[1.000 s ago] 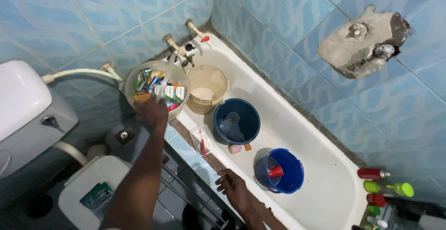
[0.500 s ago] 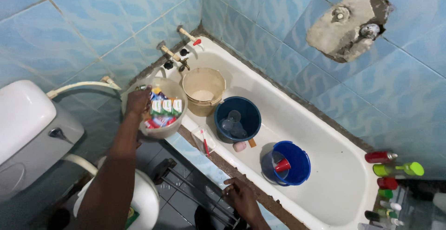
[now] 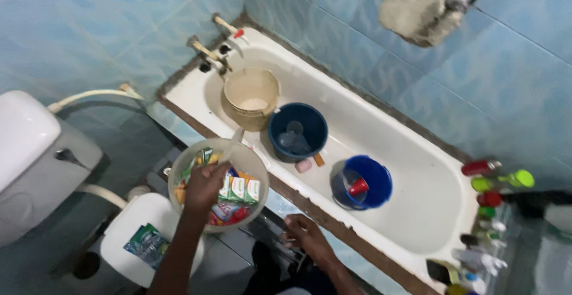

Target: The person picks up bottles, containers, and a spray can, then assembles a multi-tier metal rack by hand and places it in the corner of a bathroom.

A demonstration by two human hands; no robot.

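My left hand (image 3: 204, 183) grips the near rim of a clear plastic bowl (image 3: 253, 163) and holds it in the air beside the bathtub (image 3: 417, 211). The bowl is full of small packets (image 3: 238, 189), green, white and red. A white stick pokes up from its far side. My right hand (image 3: 307, 235) rests lower down on the tub's brown outer edge, fingers spread, with nothing in it. A metal rack shows just beneath it.
Inside the tub stand a beige bucket (image 3: 253, 95), a dark blue bucket (image 3: 298, 129) and a blue bucket with a red cup (image 3: 362, 182). Taps (image 3: 211, 54) sit at the tub's far end. Bottles (image 3: 494, 182) crowd the right ledge. A toilet cistern (image 3: 30, 152) and white lid (image 3: 128, 229) lie left.
The bowl of packets came off the tub's corner by the taps and moved down toward me, over the toilet side. My right hand stayed on the tub's edge.
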